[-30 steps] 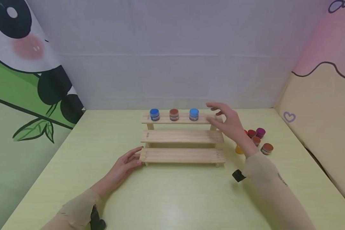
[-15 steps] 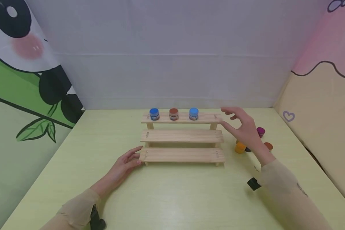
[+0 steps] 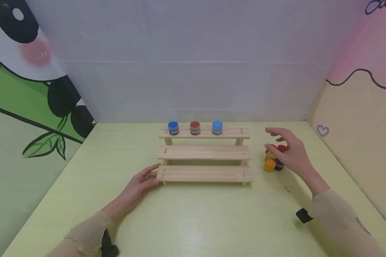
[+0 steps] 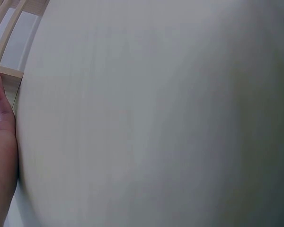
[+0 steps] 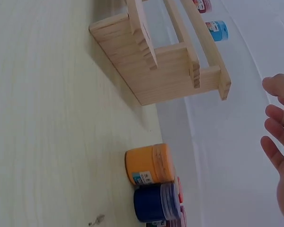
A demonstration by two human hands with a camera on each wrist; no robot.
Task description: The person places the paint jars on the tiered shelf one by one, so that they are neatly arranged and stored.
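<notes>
A three-step wooden display rack (image 3: 204, 152) stands on the table. On its top step sit a dark blue paint jar (image 3: 173, 128), a brown paint jar (image 3: 194, 128) and a light blue paint jar (image 3: 217, 127). My left hand (image 3: 138, 185) holds the left end of the lowest step, thumb at the front corner and a finger at the back. Over the loose jars on the right hovers my right hand (image 3: 291, 151), fingers parted and nothing between them. Below it are an orange paint jar (image 5: 149, 164) and a dark navy paint jar (image 5: 156, 202); the hand covers some others.
A red-lidded jar (image 3: 281, 148) and a yellow jar (image 3: 271, 155) belong to the cluster right of the rack. A pale cloth wall (image 3: 193, 89) closes off the back, and a printed panel (image 3: 357, 142) borders the right side.
My right hand has moved right and toward me, from the top step's right end to above the loose jars. My left hand and the three jars on the rack have stayed put.
</notes>
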